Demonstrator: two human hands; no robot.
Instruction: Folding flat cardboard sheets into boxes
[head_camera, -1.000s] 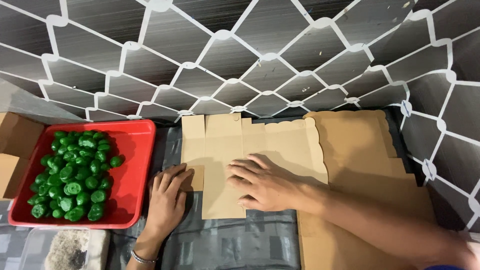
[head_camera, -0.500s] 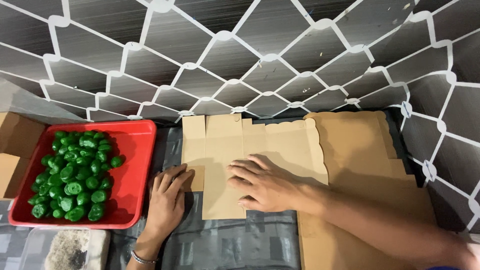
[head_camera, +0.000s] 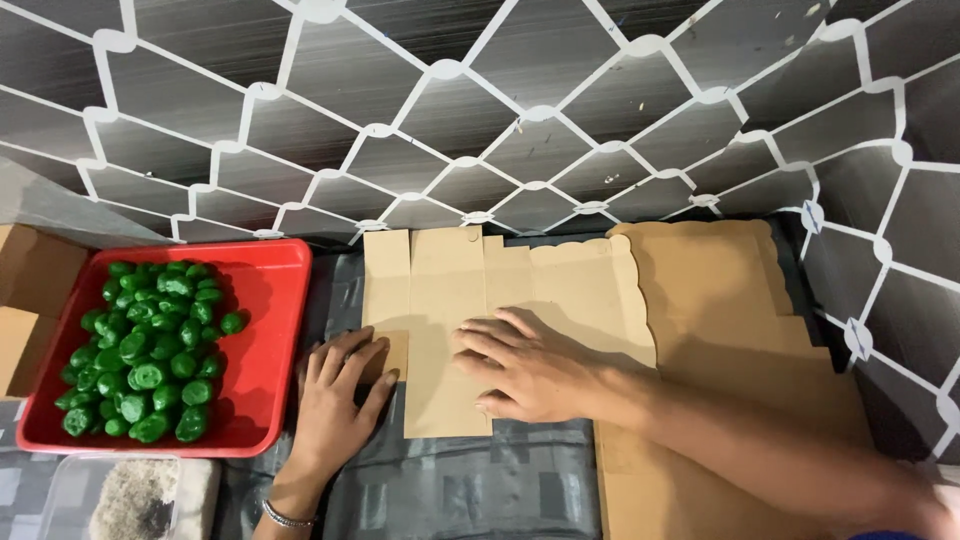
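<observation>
A flat, unfolded brown cardboard box blank (head_camera: 450, 290) lies on the dark work surface in front of me. My right hand (head_camera: 525, 365) presses flat on its middle panel, fingers spread and pointing left. My left hand (head_camera: 335, 395) rests palm down at the blank's left edge, fingertips touching a small side flap. Neither hand grips anything. To the left stands a red tray (head_camera: 270, 300) holding several small green round pieces (head_camera: 150, 345).
A stack of more flat cardboard blanks (head_camera: 730, 320) lies at the right, under my right forearm. A clear container with pale grainy contents (head_camera: 125, 495) sits at the lower left. A brown cardboard box (head_camera: 30, 300) stands at the far left. A patterned grey wall rises behind.
</observation>
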